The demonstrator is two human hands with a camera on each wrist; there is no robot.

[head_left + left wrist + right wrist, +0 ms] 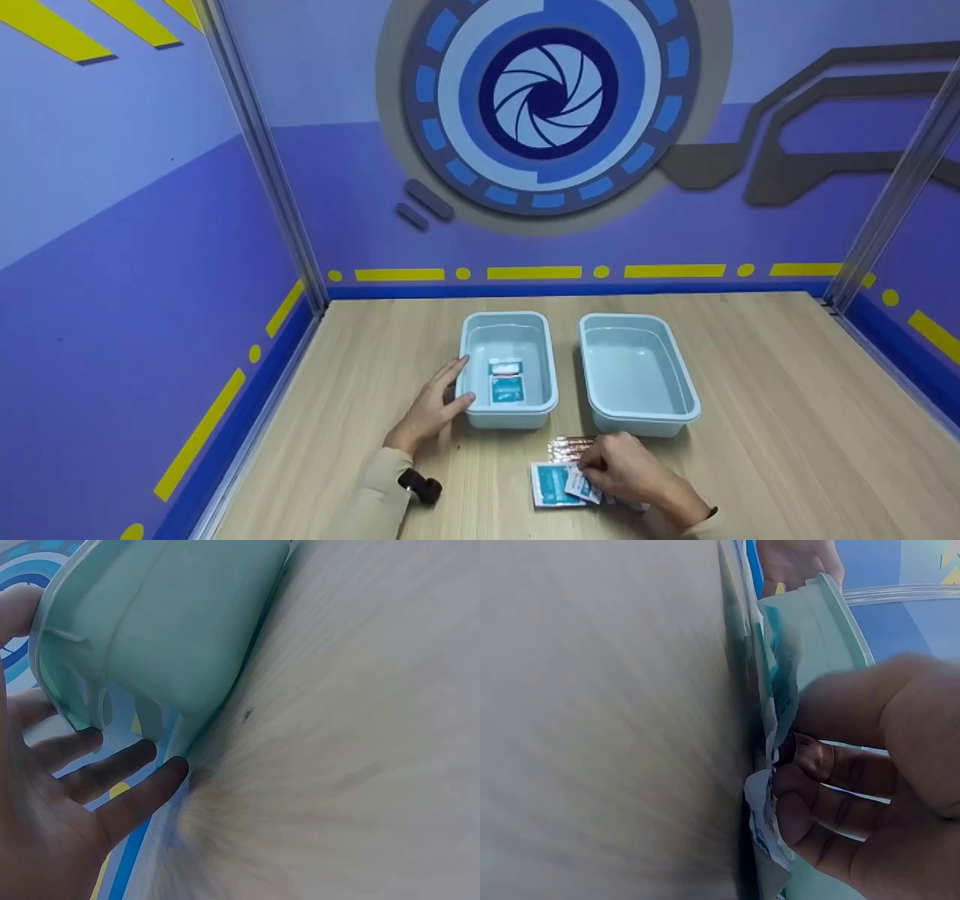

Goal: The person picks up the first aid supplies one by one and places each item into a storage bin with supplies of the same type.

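My left hand [436, 399] rests against the left side of a pale blue plastic bin [506, 420], thumb at its rim. Its fingers [146, 802] are spread and straight along the bin's side in the left wrist view. Two teal-and-white packets [508, 388] lie inside that bin. Between thumb and fingers, my right hand [626, 466] pinches a small white-and-teal sachet [582, 485]. Below it a larger teal packet [551, 484] lies flat on the table. Shiny copper-coloured strips [568, 448] lie just behind, partly covered by the hand.
To the right stands a second pale blue bin [637, 375] with nothing in it. The wooden table [795, 405] runs back to a purple-blue panel [337, 202] with yellow marks. A black band [420, 486] is around the left wrist.
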